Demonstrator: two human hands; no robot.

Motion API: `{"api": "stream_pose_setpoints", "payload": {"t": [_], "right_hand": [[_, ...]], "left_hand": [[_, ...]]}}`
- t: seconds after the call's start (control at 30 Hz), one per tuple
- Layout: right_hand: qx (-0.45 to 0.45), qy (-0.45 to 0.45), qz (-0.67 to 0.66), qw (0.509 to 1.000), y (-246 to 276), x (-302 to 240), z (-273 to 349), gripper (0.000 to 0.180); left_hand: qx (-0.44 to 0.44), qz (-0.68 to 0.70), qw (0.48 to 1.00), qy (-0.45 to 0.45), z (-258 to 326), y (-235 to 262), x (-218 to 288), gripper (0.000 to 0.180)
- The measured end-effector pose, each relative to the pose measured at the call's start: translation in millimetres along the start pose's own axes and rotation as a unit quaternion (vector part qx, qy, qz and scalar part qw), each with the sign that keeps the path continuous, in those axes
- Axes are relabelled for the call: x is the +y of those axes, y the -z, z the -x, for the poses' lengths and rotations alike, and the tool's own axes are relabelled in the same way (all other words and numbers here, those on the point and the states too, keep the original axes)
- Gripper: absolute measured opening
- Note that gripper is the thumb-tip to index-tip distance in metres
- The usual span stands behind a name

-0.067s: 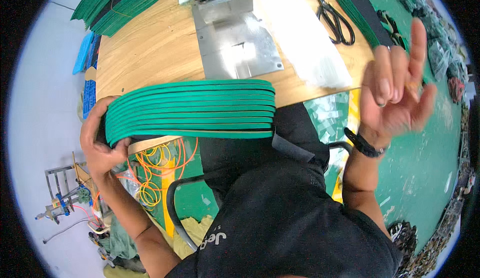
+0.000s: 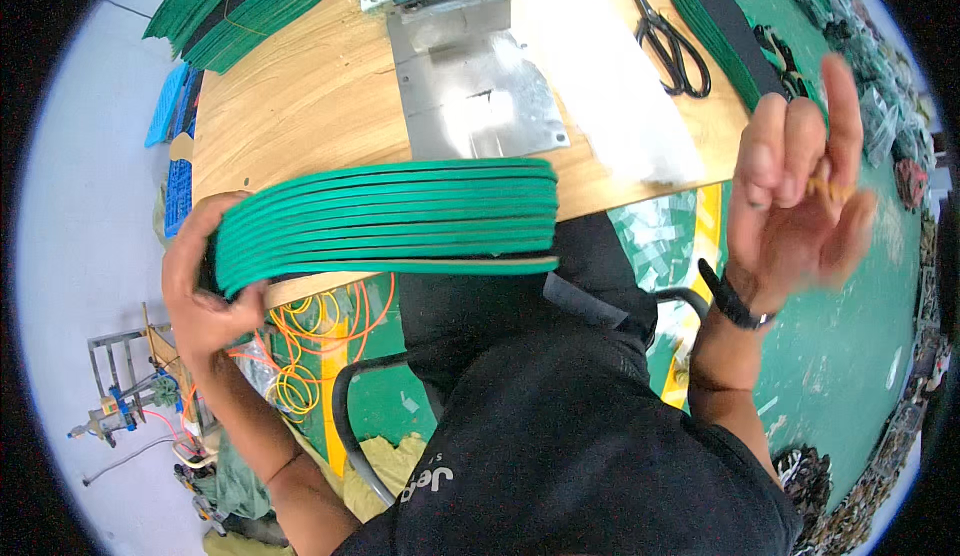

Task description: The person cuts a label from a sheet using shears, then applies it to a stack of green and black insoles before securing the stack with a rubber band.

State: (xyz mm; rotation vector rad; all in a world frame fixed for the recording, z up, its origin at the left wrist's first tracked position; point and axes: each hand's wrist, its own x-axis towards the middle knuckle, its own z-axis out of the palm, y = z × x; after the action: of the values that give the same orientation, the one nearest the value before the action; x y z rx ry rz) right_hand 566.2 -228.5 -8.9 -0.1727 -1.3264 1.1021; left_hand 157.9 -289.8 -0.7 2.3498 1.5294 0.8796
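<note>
My left hand grips one end of a stack of green insoles, held on edge at the near rim of the wooden table. The stack reaches to the right across my lap. My right hand is raised off to the right of the table, palm toward me, with a thin yellow rubber band pinched between thumb and fingers. A black band circles that wrist.
A metal plate with a dark green press block lies at the table's middle. Black scissors and another pile of green insoles lie at the right. More insoles are stacked far left. Orange cables hang below the table.
My right hand has shifted slightly, its fingers curling closer around the rubber band. The left hand and the stack hold still.
</note>
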Motion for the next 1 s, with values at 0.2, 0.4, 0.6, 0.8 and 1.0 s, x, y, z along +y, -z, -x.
{"api": "stream_pose_setpoints", "payload": {"t": [0.2,0.4,0.6,0.8,1.0], "right_hand": [[-0.353,-0.044,0.554,0.753,-67,49,-6,0.103],[-0.411,-0.168,0.564,0.696,-59,85,-14,0.076],[-0.289,-0.109,0.558,0.77,-39,74,-20,0.073],[-0.29,-0.06,0.544,0.785,-36,87,-4,0.063],[-0.223,-0.101,0.443,0.862,-24,97,3,0.066]], "left_hand": [[-0.111,-0.076,0.985,-0.109,-37,-27,47,0.057],[-0.021,0.029,0.999,0.021,-14,-46,-4,0.069],[0.06,0.103,0.99,0.079,7,-70,-25,0.067],[0.127,0.083,0.988,0.032,-5,-80,-14,0.076],[0.137,0.085,0.985,0.056,10,-84,-34,0.068]]}}
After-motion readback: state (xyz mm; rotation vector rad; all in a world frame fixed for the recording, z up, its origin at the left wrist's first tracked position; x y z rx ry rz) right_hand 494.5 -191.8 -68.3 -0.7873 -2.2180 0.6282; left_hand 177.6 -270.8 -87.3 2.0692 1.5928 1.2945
